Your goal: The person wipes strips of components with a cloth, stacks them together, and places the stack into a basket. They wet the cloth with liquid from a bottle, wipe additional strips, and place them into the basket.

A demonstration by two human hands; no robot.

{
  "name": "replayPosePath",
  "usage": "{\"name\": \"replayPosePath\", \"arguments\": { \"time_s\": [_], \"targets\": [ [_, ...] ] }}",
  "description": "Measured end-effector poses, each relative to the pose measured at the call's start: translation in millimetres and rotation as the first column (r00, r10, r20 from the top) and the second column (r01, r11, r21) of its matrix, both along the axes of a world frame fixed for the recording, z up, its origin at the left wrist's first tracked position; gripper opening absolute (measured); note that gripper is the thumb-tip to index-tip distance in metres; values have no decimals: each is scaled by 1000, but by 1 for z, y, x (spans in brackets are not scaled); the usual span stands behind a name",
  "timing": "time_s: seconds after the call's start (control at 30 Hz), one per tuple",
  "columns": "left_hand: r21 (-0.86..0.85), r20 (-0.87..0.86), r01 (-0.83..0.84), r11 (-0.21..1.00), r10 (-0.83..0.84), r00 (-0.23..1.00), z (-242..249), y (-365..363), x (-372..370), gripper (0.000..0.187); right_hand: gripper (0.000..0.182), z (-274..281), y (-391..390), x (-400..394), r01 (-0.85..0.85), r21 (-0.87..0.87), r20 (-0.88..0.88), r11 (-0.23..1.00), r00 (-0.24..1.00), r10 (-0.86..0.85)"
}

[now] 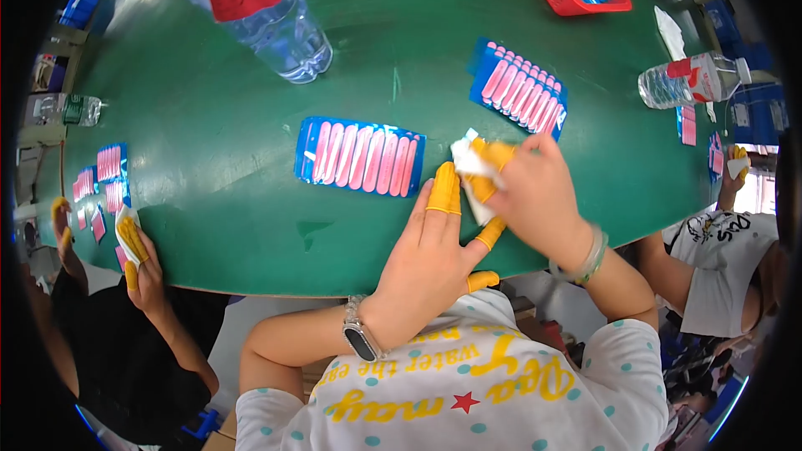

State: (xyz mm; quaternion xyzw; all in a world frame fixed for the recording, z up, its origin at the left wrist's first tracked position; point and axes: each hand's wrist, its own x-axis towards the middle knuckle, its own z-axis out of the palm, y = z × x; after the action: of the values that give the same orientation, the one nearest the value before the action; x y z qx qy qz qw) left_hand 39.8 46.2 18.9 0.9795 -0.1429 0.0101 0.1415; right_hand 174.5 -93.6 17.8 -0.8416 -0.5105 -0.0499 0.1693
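Note:
My left hand (434, 238), with yellow finger cots and a watch on the wrist, lies on the green table with its fingers stretched out. Its fingertips are beside a narrow whitish item (480, 207), mostly hidden under my hands. My right hand (539, 192), also in yellow finger cots, is closed on a crumpled white wipe (469, 159) pressed over that item; motion blurs it a little. To the left lies a blue sheet of pink rounded strips (359, 157). Beyond my right hand are more blue sheets with pink strips (520, 90), apparently stacked.
A clear plastic bottle with a red label (280, 21) is at the back left. A red basket (589, 8) holds blue pieces. Another bottle (689, 81) stands right. Co-workers' hands (142, 263) with wipes work at both sides of the green table (209, 175).

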Motion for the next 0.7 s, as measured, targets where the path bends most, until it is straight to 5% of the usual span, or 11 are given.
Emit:
{"name": "replayPosePath", "arguments": {
  "time_s": [0.13,0.2,0.4,0.47,0.53,0.63,0.7],
  "targets": [
    [-44,-6,-38,998,38,999,5,-1,1,68,20,1,0,18,213,29,-3,977,977,-213],
    [-17,-14,-29,999,29,999,5,0,2,68,20,4,-3,4,-66,-17,149,998,986,68],
    [-52,-9,-27,998,26,1000,6,-1,4,69,30,-2,-13,23,138,26,122,990,983,-140],
    [-35,3,-38,999,38,999,1,-2,2,69,23,1,-9,15,94,106,223,990,968,-116],
    [-11,-16,-9,1000,9,1000,-2,-2,0,70,20,-4,-12,-2,-130,90,145,987,983,117],
    [-19,-29,3,1000,-4,1000,2,-1,1,72,18,-3,-20,11,-66,107,150,992,987,49],
    [-63,-9,-14,998,13,1000,6,-1,2,73,18,1,-22,20,174,129,185,976,963,-197]
  ]
}}
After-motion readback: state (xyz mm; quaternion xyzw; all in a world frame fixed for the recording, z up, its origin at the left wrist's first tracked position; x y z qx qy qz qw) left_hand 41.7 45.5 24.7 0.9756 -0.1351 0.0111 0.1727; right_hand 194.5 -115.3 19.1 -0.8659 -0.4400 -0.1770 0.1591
